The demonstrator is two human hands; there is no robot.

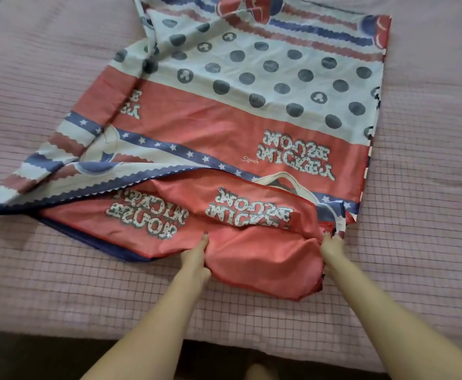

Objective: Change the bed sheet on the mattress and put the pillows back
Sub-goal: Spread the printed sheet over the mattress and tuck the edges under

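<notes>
A red, white and blue printed bed sheet with dark dots, star bands and lettering lies partly folded across the pink checked mattress cover. Its near red fold bulges toward me. My left hand pinches the edge of that red fold on its left side. My right hand grips the bunched cloth at the fold's right corner, fingertips hidden in the fabric. No pillow is in view.
The mattress edge runs along the bottom, with dark floor below it. Bare pink cover spreads to the left, right and near side of the sheet.
</notes>
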